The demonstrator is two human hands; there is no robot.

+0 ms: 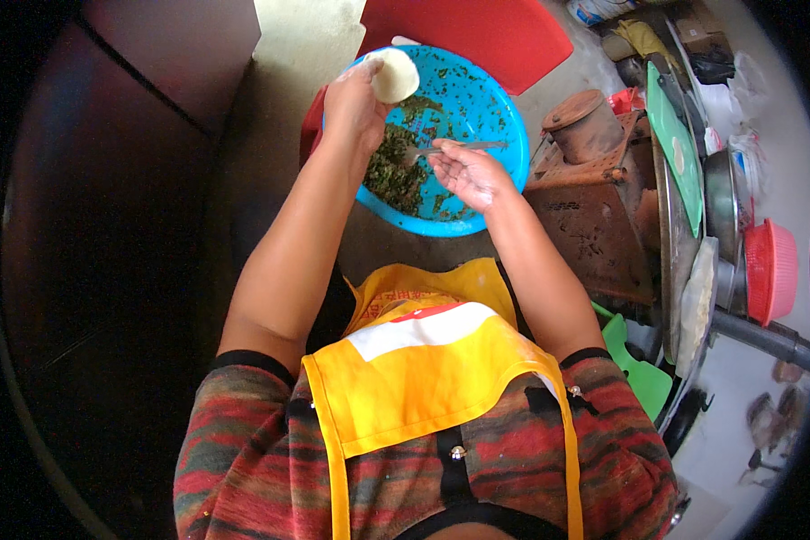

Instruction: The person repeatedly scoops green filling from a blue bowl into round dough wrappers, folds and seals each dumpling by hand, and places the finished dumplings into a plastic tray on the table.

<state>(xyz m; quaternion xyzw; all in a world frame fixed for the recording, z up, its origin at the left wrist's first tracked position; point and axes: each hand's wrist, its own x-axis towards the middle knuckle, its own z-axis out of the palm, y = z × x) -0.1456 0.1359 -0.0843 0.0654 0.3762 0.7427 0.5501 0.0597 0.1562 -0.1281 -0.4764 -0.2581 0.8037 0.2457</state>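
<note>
Between its fingers my left hand [359, 100] holds a round, pale dough wrapper [397, 76] above the upper left part of a blue plastic basin [521, 145]. My right hand [469, 174] grips a metal utensil [479, 145], perhaps a spoon, with its handle pointing right. The utensil's left end touches or hangs just over chopped green filling [395, 177] heaped at the basin's left side; the exact contact is unclear. Bits of the filling cling to the basin's wall and bottom.
Right of the basin stands a rusty metal stove [587, 229] with a round lidded pot [580, 128] on it. Further right are a green board [675, 148], metal basins and a pink plastic basket [771, 270]. A red surface [472, 34] lies beyond the basin, a dark cabinet-like surface [121, 202] at left.
</note>
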